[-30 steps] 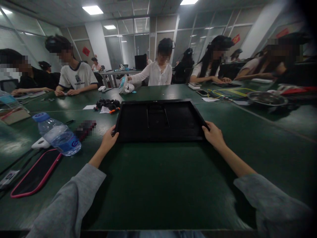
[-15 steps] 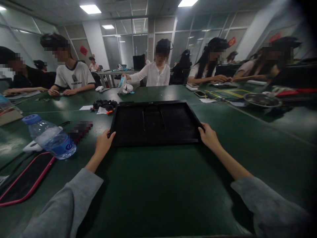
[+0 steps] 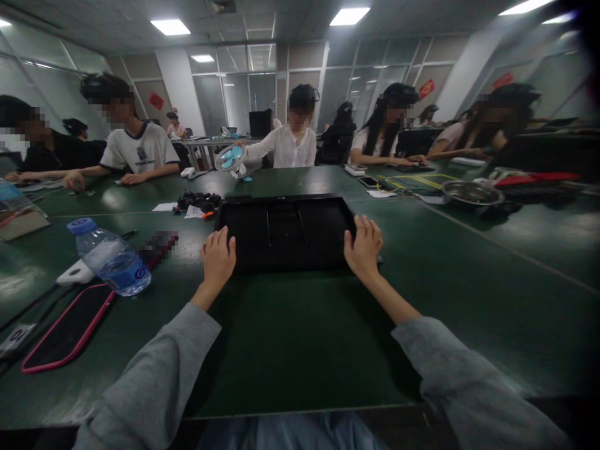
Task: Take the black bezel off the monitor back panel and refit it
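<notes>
In the head view a black, rectangular, shallow tray-like panel (image 3: pixel 241 234) with a raised rim lies flat on the green table. Two thin lines run across its inner face. My left hand (image 3: pixel 219 259) is at its left end, fingers stretched upward and apart, covering part of the rim. My right hand (image 3: pixel 364 250) is over the right end in the same way, fingers spread. Neither hand is wrapped around the rim; whether the palms touch it I cannot tell.
To the left lie a water bottle (image 3: pixel 112 259), a pink-edged phone (image 3: pixel 70 331) and a white power strip (image 3: pixel 77 273). Behind the panel is a pile of black parts (image 3: pixel 199 203). A metal dish (image 3: pixel 472 192) stands at right. Across the table a person holds a small fan (image 3: pixel 231 157).
Both hands have let go of the panel's side edges and moved inward, with fingers now raised and spread. The panel still lies on the table. My view has tilted slightly.
</notes>
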`<state>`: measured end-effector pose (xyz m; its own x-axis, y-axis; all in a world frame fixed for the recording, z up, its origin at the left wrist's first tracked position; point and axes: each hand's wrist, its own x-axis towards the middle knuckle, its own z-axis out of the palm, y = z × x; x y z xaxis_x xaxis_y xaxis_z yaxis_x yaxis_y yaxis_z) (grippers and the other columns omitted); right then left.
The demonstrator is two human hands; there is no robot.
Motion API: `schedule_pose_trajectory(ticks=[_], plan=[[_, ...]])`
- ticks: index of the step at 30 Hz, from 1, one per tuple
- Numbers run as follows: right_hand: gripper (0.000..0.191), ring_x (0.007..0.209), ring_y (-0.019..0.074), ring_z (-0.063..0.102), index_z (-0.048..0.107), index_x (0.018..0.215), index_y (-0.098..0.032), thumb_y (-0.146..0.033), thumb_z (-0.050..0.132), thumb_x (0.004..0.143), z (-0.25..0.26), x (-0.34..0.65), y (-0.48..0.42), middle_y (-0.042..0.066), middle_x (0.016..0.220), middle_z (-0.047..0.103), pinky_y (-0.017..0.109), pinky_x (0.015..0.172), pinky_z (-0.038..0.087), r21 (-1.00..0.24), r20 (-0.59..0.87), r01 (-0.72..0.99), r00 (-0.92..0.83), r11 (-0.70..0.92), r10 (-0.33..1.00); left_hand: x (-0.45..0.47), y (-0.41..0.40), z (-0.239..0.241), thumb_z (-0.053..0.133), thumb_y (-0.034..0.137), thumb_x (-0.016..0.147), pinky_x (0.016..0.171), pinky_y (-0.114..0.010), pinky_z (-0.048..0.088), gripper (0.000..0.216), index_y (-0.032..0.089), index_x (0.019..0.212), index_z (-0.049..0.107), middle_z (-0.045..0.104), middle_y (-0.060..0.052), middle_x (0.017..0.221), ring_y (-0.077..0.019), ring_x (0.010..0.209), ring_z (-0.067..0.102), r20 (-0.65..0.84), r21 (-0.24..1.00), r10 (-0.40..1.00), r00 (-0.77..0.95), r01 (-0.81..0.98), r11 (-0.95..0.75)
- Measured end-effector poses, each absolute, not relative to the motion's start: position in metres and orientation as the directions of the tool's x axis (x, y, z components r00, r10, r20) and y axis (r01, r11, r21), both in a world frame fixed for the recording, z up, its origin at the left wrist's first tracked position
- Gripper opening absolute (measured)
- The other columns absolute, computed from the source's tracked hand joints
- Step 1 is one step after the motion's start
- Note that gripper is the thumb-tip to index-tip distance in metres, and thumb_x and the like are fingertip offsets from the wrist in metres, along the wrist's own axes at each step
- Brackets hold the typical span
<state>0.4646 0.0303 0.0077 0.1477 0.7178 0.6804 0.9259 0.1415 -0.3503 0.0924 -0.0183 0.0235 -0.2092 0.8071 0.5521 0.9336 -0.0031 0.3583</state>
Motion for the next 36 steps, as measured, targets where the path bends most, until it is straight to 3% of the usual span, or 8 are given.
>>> schedule_pose_trajectory(ticks=[4, 12, 15, 18, 22, 26, 32, 36], plan=[[0.066, 0.153, 0.0340, 0.018, 0.021, 0.163, -0.024, -0.047, 0.026, 0.102, 0.003, 0.409, 0.022, 0.012, 0.167, 0.025, 0.061, 0.118, 0.023, -0.247, 0.611, 0.909, -0.123, 0.335, 0.782, 0.141, -0.014, 0.018, 0.034, 0.041, 0.103, 0.120, -0.055, 0.026, 0.055, 0.021, 0.153, 0.044, 0.045, -0.013, 0.158, -0.0326, 0.148, 0.036, 0.503, 0.320, 0.864, 0.029, 0.922, -0.218], [0.066, 0.151, 0.0317, 0.029, 0.034, 0.159, -0.019, -0.052, 0.022, 0.102, -0.012, 0.395, 0.026, 0.013, 0.163, 0.033, 0.053, 0.117, 0.032, -0.207, 0.424, 0.899, -0.273, 0.386, 0.864, 0.150, -0.012, 0.002, 0.037, 0.035, 0.102, 0.122, -0.055, 0.025, 0.050, 0.023, 0.147, 0.054, 0.048, -0.010, 0.157, -0.0307, 0.146, 0.040, 0.430, 0.266, 0.891, 0.142, 0.924, -0.276], [0.064, 0.151, 0.0298, 0.028, 0.033, 0.159, -0.021, -0.049, 0.025, 0.103, -0.001, 0.408, 0.029, 0.012, 0.165, 0.029, 0.052, 0.118, 0.031, -0.231, 0.498, 0.896, -0.227, 0.380, 0.837, 0.133, -0.014, 0.017, 0.034, 0.032, 0.103, 0.124, -0.055, 0.017, 0.049, 0.022, 0.147, 0.054, 0.050, -0.010, 0.155, -0.0289, 0.149, 0.036, 0.522, 0.318, 0.851, 0.059, 0.912, -0.258], [0.063, 0.152, 0.0306, 0.023, 0.031, 0.159, -0.017, -0.044, 0.025, 0.103, 0.015, 0.438, 0.037, 0.014, 0.166, 0.025, 0.054, 0.119, 0.026, -0.265, 0.621, 0.929, -0.039, 0.256, 0.783, 0.096, -0.013, 0.030, 0.034, 0.034, 0.103, 0.125, -0.059, 0.008, 0.052, 0.019, 0.152, 0.046, 0.039, -0.011, 0.162, -0.0302, 0.155, 0.020, 0.644, 0.372, 0.749, -0.153, 0.919, -0.132], [0.071, 0.153, 0.0369, 0.017, 0.024, 0.160, -0.008, -0.044, 0.033, 0.100, 0.016, 0.489, 0.051, 0.021, 0.166, 0.021, 0.061, 0.118, 0.024, -0.321, 0.666, 0.941, 0.147, 0.103, 0.731, 0.046, -0.002, 0.021, 0.047, 0.045, 0.098, 0.122, -0.060, 0.017, 0.069, 0.012, 0.157, 0.033, 0.026, -0.018, 0.167, -0.0365, 0.154, 0.020, 0.558, 0.471, 0.744, -0.368, 0.878, 0.081], [0.071, 0.135, 0.0416, 0.049, 0.032, 0.157, -0.003, -0.044, 0.032, 0.098, -0.004, 0.516, 0.061, 0.029, 0.147, 0.048, 0.062, 0.106, 0.041, -0.383, 0.427, 0.922, 0.119, 0.060, 0.896, 0.027, 0.013, -0.002, 0.042, 0.041, 0.100, 0.115, -0.056, 0.034, 0.055, 0.013, 0.147, 0.049, 0.057, -0.023, 0.145, -0.0351, 0.139, 0.050, 0.246, 0.582, 0.906, -0.345, 0.800, 0.147], [0.061, 0.126, 0.0347, 0.058, 0.044, 0.154, -0.015, -0.033, 0.031, 0.097, -0.016, 0.522, 0.069, 0.019, 0.148, 0.053, 0.055, 0.106, 0.046, -0.464, 0.399, 0.886, 0.203, 0.005, 0.894, 0.023, 0.018, -0.007, 0.049, 0.039, 0.097, 0.102, -0.044, 0.049, 0.042, 0.015, 0.129, 0.064, 0.073, -0.015, 0.120, -0.0287, 0.117, 0.066, 0.294, 0.709, 0.890, -0.348, 0.704, 0.041], [0.061, 0.130, 0.0303, 0.056, 0.047, 0.151, -0.012, -0.024, 0.034, 0.092, -0.015, 0.531, 0.073, 0.016, 0.146, 0.055, 0.048, 0.110, 0.045, -0.499, 0.380, 0.866, 0.188, 0.029, 0.906, 0.015, 0.017, 0.001, 0.058, 0.037, 0.092, 0.094, -0.040, 0.055, 0.040, 0.015, 0.125, 0.065, 0.077, -0.010, 0.100, -0.0248, 0.100, 0.072, 0.227, 0.815, 0.909, -0.348, 0.579, 0.018]])
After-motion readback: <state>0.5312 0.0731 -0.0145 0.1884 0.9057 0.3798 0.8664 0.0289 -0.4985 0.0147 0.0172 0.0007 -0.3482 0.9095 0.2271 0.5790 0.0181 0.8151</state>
